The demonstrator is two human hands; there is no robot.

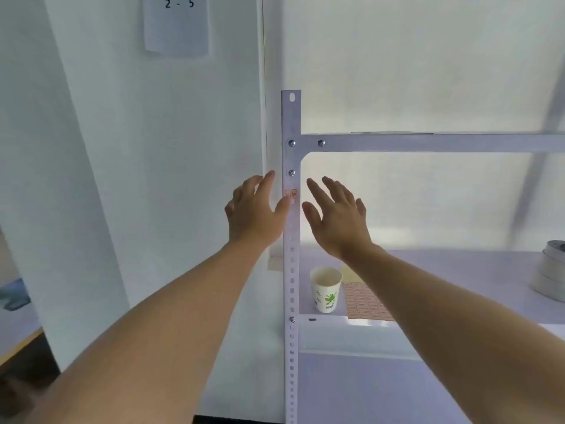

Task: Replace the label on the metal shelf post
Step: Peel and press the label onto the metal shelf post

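Red print marked the old label [291, 194], stuck on the front of the metal post [292, 117] just under the lowest bolt of the corner bracket. Your left hand [255, 211] was at the post's left edge with its fingers straight and its thumb against the post just below the label. Your right hand [337, 218] was just beside the post on the other side, fingers spread, not touching it. Neither grip was closed on anything. You seemed to be at the first step, with the old label not yet peeled. The next move called for a nail under one corner and a slow, even pull. A sheet of labels [363, 301] lay on the shelf [458, 270] below, beside a paper cup [326, 289].
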